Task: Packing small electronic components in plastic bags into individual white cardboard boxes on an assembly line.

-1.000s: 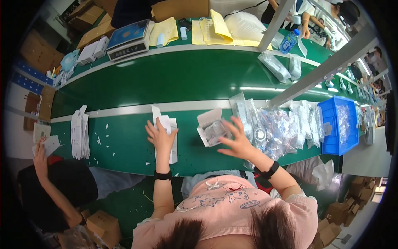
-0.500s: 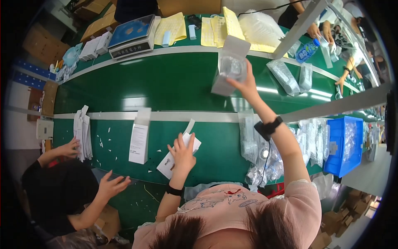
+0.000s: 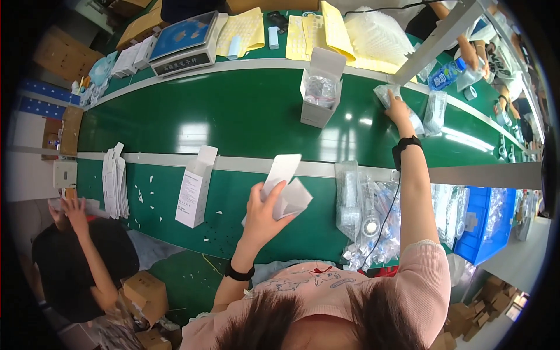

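My left hand [image 3: 263, 217] grips a small white carton [image 3: 294, 199] above the near side of the green bench, its end open and one flap standing up. Out to the far right, my right hand [image 3: 398, 109] has its fingers closed over a clear bubble-wrapped packet [image 3: 415, 122]. Between the two, an open white box [image 3: 318, 116] stands on the conveyor strip with a clear-wrapped item [image 3: 320, 88] inside. Left of my left hand, another white carton [image 3: 193, 195] stands upright with its flap raised.
A second wrapped packet [image 3: 434, 114] lies beside my right hand. Clear-bagged parts [image 3: 373, 216] and a blue bin [image 3: 479, 239] fill the near right. A co-worker's hands [image 3: 74, 211] hold white card near a stack of flat cartons [image 3: 115, 182]. A metal post [image 3: 434, 44] rises at right.
My right hand has let go of the open white box and moved right onto the wrapped packet. The carton in my left hand has gone from flattened to opened out. The co-worker's hands shifted left.
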{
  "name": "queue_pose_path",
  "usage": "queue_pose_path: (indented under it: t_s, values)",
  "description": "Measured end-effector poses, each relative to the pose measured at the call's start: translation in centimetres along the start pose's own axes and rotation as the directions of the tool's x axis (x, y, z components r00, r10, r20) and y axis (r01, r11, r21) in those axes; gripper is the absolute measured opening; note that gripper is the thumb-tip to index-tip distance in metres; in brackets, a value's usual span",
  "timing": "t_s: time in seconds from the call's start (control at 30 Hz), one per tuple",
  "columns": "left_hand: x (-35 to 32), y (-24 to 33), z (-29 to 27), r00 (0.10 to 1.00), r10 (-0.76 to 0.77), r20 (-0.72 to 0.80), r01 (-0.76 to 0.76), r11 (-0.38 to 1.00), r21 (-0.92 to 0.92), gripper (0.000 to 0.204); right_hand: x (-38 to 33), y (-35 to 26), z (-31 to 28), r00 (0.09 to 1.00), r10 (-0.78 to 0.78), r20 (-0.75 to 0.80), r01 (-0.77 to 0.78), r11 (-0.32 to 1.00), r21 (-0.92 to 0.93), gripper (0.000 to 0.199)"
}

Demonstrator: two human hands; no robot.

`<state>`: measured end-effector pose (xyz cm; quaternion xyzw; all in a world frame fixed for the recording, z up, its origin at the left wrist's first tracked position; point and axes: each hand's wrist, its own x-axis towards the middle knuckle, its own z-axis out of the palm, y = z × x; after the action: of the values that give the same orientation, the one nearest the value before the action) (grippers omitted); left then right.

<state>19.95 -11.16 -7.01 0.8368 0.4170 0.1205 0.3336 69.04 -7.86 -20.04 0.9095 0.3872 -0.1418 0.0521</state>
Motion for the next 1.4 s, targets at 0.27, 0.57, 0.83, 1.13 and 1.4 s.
queue_pose_path:
  t_s: [0.27, 0.57, 0.83, 1.13, 1.4]
  values:
    - [-0.3, 1.5, 2.6, 0.953, 0.23, -0.196, -0.28, 0.916, -0.287, 0.07, -9.9, -1.3, -2.7, 0.657, -0.117, -0.744, 0.577, 0.713, 0.397, 0.077]
    - [-2.4, 0.6, 7.7, 0.903, 0.14, -0.407, -0.324, 0.844, -0.428, 0.078, -33.1, -13.4, -8.3, 0.814, 0.391, -0.431, 0.52, -0.159, 0.839, 0.057]
    - [-6.1, -0.4, 9.6, 0.846, 0.255, -0.468, -0.397, 0.887, -0.235, 0.08, -39.0, -15.5, -4.9, 0.476, -0.483, -0.735, 0.832, 0.518, 0.199, 0.048]
    - [-6.2, -2.6, 9.9, 0.734, 0.105, -0.672, -0.441, 0.825, -0.353, 0.08, -33.9, -1.4, -1.9, 0.737, -0.113, -0.666, 0.5, 0.755, 0.424, 0.031]
    - [-6.5, -2.7, 10.6, 0.717, 0.458, -0.525, -0.601, 0.788, -0.133, 0.085, -24.6, 2.4, 4.4, 0.973, -0.228, -0.039, 0.231, 0.97, 0.08, 0.033]
